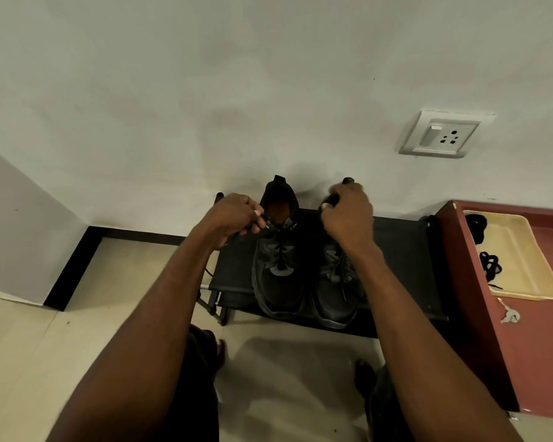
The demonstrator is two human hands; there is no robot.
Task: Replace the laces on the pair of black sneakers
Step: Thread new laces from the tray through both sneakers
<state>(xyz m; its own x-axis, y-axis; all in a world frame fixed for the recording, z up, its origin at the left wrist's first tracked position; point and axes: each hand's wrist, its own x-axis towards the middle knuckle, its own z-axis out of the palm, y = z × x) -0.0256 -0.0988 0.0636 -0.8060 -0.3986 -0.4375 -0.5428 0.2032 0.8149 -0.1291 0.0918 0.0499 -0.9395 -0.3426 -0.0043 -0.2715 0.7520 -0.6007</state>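
The two black sneakers sit side by side, toes toward the person, on a low black rack (406, 250) against the wall. The left hand (237, 218) has its fingers curled at the collar of the left sneaker (278, 266) and seems to pinch the lace (280, 250) near the top eyelets, though the end itself is too small to make out. The right hand (348, 212) is closed over the heel and collar of the right sneaker (336, 282); whether it grips the shoe or only a lace cannot be told. Both shoes look laced, so the step in hand is probably undoing the old laces. To do it well, work one shoe at a time: steady it with one hand, loosen each crossing from the top down, and draw the lace out through one eyelet after another instead of yanking, which could drag the shoe off the rack. Dark laces (490, 266) lie in a cream tray (524, 250) on the red cabinet (524, 346) to the right, within easy reach; keep the old ones apart from them.
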